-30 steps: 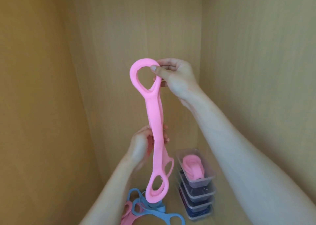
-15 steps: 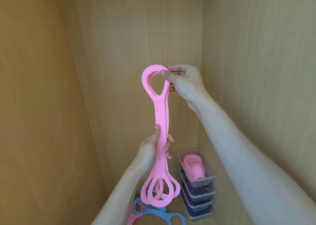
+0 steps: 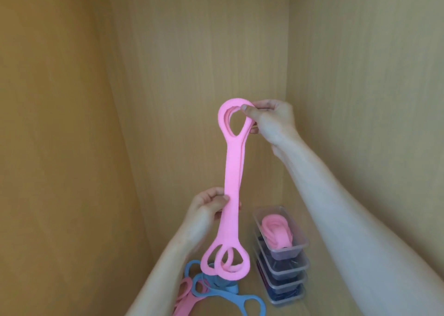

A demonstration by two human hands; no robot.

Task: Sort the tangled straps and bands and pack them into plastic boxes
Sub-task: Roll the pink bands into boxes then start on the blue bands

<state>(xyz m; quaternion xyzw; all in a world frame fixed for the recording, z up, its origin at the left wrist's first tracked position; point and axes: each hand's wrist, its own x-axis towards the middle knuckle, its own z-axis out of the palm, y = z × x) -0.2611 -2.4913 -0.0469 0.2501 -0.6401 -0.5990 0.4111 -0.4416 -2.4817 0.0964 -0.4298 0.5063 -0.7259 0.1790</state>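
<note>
I see a long, soft pink rubber band with loop handles (image 3: 232,171) held upright in the air, in front of the back wall of a light wooden cabinet (image 3: 192,51). It looks folded into several layers: stacked rims show in the top loop, and three loops hang side by side at the bottom end. My right hand (image 3: 271,121) pinches the right side of the top loop, thumb in front and curled fingers behind. My left hand (image 3: 205,211) grips the flat strap lower down, thumb pressed on the front and fingers wrapped round the back.

On the cabinet floor (image 3: 254,301), in the back right corner, stands a stack of clear rectangular plastic boxes (image 3: 286,271). The top one is open and holds a coiled pink band (image 3: 276,231); the lower ones hold dark contents I cannot make out. Near the front edge of the floor, under the hanging loops, blue looped bands (image 3: 204,289) lie tangled with another pink band (image 3: 183,296).
</note>
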